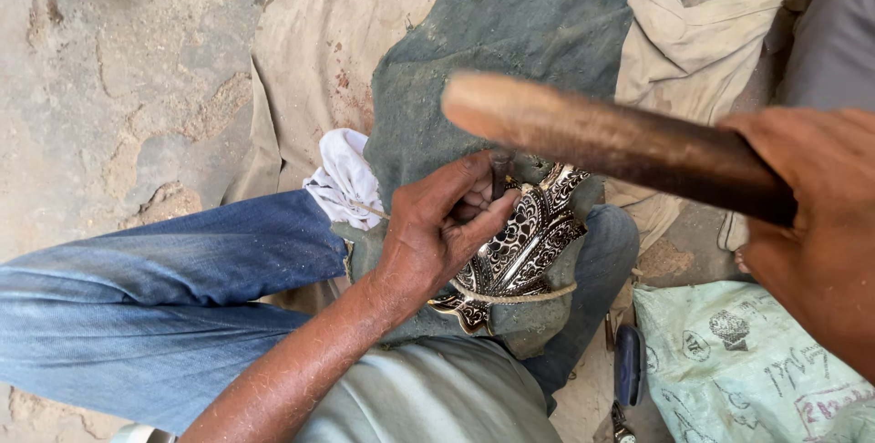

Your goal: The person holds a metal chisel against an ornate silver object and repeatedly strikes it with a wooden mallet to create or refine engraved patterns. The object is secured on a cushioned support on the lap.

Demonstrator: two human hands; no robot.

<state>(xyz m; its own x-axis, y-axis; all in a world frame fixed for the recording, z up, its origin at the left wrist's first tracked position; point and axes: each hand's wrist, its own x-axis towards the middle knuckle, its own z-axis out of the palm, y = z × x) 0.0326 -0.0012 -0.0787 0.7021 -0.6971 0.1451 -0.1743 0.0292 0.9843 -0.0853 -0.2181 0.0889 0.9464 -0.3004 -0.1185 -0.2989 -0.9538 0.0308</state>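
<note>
Left hand presses ornate metal piece; just right.

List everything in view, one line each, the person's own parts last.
ornate metal piece: one, silver and black, on the lap under the left hand.
cord: one, tan, across the metal piece.
wooden handle: one, brown, raised in the right hand.
green cloth: one, under the metal piece.
beige cloth: one, on the ground.
white rag: one, beside the knee.
printed sack: one, pale green, lower right.
left hand: fingers pressing a small tool, mostly hidden.
right hand: gripping the handle.
</note>
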